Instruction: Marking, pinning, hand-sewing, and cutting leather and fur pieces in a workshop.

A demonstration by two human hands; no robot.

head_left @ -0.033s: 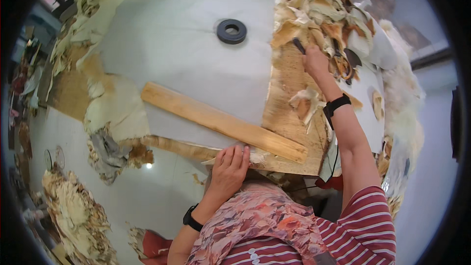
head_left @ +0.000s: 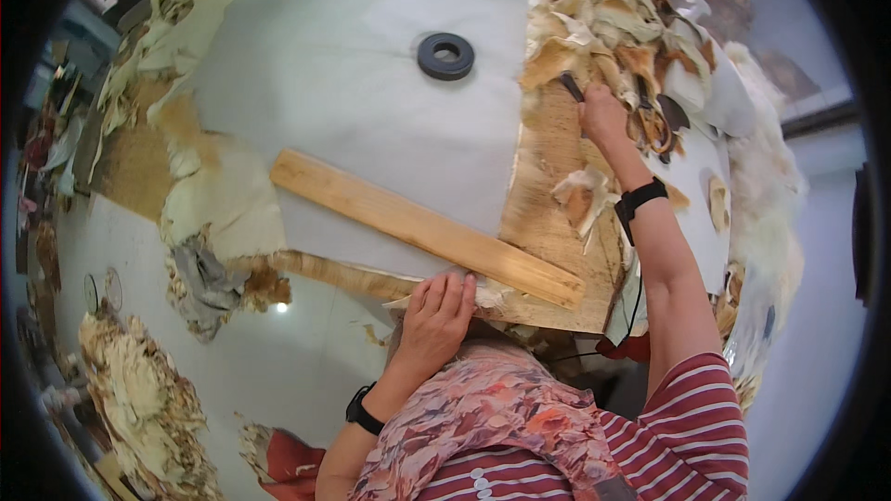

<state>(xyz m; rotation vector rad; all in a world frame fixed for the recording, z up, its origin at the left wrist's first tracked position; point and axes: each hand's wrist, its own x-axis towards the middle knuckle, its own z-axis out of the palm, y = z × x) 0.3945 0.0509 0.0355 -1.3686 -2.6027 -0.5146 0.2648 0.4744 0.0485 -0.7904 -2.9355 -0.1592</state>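
My right hand [head_left: 605,121] is closed around a short dark tool [head_left: 570,85], whose end sticks out past the fingers; its kind is hard to make out. It hovers over or rests on bare wood by a heap of hide scraps. My left hand [head_left: 438,308] lies at the table's front edge, fingers out flat over the border of a pale sheet of hide [head_left: 353,93]. Just beyond those fingertips, a wooden board [head_left: 422,227] lies slantwise across the sheet. Farther back on the sheet sits a black ring [head_left: 429,60].
Hide scraps [head_left: 594,14] are heaped at the back right. Orange-handled scissors [head_left: 655,130] lie beside my right hand. White fleece [head_left: 756,130] hangs along the right side. A pile of scraps [head_left: 139,399] stands on the floor [head_left: 306,362] at lower left.
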